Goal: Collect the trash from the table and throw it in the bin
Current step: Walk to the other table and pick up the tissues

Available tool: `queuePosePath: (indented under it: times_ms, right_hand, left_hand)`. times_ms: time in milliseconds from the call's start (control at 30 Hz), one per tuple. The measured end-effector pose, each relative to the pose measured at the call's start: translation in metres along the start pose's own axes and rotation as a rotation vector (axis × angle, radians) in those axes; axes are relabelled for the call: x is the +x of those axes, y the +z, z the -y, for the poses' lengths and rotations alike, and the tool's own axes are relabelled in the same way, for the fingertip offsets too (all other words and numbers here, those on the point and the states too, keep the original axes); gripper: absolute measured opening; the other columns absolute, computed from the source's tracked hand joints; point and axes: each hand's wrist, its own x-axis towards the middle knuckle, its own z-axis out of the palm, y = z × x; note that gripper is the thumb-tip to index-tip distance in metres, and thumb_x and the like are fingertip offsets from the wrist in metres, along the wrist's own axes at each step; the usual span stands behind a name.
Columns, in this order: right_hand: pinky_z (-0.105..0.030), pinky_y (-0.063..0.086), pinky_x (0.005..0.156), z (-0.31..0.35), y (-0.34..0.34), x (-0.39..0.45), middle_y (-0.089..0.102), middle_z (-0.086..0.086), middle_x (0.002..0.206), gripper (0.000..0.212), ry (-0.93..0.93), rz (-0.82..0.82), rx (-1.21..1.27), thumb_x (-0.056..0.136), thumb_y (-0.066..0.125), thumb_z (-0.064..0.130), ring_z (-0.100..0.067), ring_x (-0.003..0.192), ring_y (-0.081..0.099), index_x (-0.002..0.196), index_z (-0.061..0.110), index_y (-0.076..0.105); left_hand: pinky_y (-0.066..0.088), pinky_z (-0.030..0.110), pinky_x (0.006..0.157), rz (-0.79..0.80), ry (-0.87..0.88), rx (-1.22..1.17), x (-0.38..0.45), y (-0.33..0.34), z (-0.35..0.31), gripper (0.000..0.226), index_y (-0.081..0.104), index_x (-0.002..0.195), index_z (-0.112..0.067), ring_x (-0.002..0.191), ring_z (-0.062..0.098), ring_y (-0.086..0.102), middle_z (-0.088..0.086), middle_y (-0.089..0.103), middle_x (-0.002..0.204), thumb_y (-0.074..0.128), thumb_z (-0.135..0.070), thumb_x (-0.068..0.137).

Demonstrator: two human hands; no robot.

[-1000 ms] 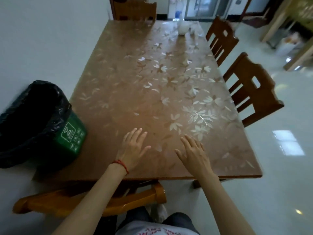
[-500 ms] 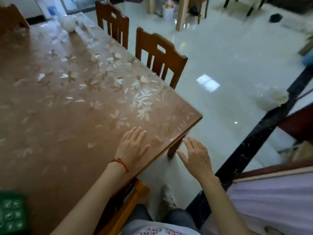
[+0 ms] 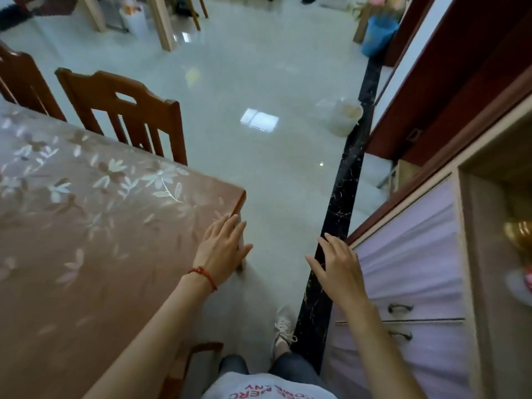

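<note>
Left hand (image 3: 223, 249), red string bracelet (image 3: 203, 276) on its wrist, fingers straight and spread, palm down over the near corner of the brown wooden table with a floral glossy cover (image 3: 86, 226); grasps nothing. Can't tell if it touches the edge. Right hand (image 3: 336, 267) also released, fingers extended and slightly apart, hanging in the air above the black marble floor strip (image 3: 345, 191), just beside the pale purple drawer cabinet (image 3: 417, 254) to its right. No trash or bin visible in this view. Brown wooden slatted chair (image 3: 123, 116) stands beyond the left hand, at the table's far side. White plastic bucket (image 3: 344, 116) on the glossy white floor (image 3: 259, 67), well beyond the right hand. White sneaker (image 3: 283, 326) below, between both forearms.
</note>
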Motion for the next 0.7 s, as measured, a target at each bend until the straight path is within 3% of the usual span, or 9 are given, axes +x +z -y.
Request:
queuePosePath:
  times_ms: [100, 700]
  right_hand:
    - [-0.037, 0.024, 0.108, -0.025, -0.008, 0.016, 0.039, -0.008, 0.145, 0.055, 0.059, -0.014, 0.000, 0.093, 0.046, 0.042, -0.022, 0.136, 0.030, 0.136, 0.010, 0.039]
    - [-0.038, 0.023, 0.110, -0.135, -0.055, 0.189, 0.037, -0.008, 0.147, 0.055, 0.142, -0.014, 0.011, 0.093, 0.044, 0.043, -0.021, 0.138, 0.027, 0.138, 0.012, 0.037]
  left_hand:
    - [0.015, 0.039, 0.115, 0.047, 0.040, -0.012, 0.038, 0.005, -0.017, 0.057, 0.030, 0.139, -0.013, 0.141, 0.026, 0.018, 0.010, 0.030, 0.150, 0.041, -0.043, 0.092]
    - [0.025, 0.043, 0.112, 0.056, 0.117, -0.047, 0.253, 0.020, -0.076, 0.056, 0.036, 0.135, -0.010, 0.137, 0.032, 0.028, 0.016, 0.039, 0.144, 0.045, -0.041, 0.090]
